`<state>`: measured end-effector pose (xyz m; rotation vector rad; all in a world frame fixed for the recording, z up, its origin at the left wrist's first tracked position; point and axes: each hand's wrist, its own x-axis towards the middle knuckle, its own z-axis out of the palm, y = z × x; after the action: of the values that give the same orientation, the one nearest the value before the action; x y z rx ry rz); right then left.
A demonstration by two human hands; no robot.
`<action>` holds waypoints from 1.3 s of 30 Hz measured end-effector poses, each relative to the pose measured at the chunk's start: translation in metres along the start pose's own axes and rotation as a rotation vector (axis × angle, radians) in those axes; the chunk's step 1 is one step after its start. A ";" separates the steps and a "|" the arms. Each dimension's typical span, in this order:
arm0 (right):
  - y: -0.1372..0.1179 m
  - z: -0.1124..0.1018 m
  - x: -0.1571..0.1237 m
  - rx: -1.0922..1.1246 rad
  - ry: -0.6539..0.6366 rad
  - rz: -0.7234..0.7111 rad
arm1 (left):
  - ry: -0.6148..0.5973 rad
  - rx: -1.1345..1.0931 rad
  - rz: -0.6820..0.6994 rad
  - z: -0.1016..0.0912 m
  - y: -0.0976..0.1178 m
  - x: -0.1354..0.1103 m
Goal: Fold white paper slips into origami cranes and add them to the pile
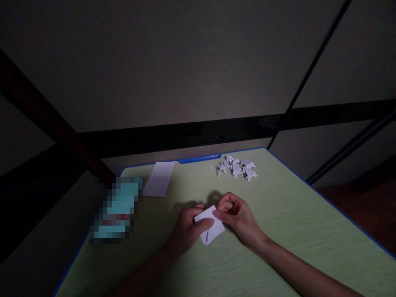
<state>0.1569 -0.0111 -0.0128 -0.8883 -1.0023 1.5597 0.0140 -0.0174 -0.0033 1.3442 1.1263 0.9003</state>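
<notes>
Both hands hold one small piece of folded white paper [213,232] above the near middle of the table. My left hand [186,227] grips its left side, the thumb lying flat across the front and the other fingers behind it. At the upper right corner, my right hand [237,214] pinches the paper between thumb and fingers. A dark slit between folded flaps shows near the paper's lower point. The paper's back and some fingertips are hidden.
Several folded white paper figures [236,167] lie together at the far right of the pale green table [287,214]. A white paper sheet [159,179] lies at the far left, near a blurred-out turquoise object [119,206]. The table has a blue rim against a panelled wall.
</notes>
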 end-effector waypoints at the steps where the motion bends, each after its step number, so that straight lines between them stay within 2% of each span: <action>1: 0.000 0.000 0.000 -0.009 -0.016 -0.001 | -0.013 -0.014 -0.014 -0.001 -0.001 0.000; 6: -0.001 -0.001 0.000 -0.077 -0.010 -0.006 | -0.121 -0.099 -0.119 -0.004 -0.004 0.004; 9: -0.002 0.000 0.000 -0.155 0.013 -0.010 | -0.140 -0.092 -0.149 -0.004 -0.006 0.005; 14: -0.004 0.002 0.001 -0.224 0.042 -0.012 | -0.140 -0.042 -0.123 0.001 -0.010 0.004; 21: -0.003 0.001 -0.001 -0.267 -0.019 -0.020 | -0.172 0.001 -0.118 0.002 -0.011 0.002; 26: -0.003 0.001 -0.004 -0.320 -0.011 -0.046 | -0.156 0.041 -0.089 0.000 -0.007 0.004; 39: -0.004 0.000 0.000 -0.302 -0.076 -0.006 | -0.174 0.046 -0.083 0.001 -0.011 0.004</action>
<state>0.1581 -0.0112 -0.0093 -1.0361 -1.3178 1.4684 0.0145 -0.0141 -0.0142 1.3748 1.0653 0.6869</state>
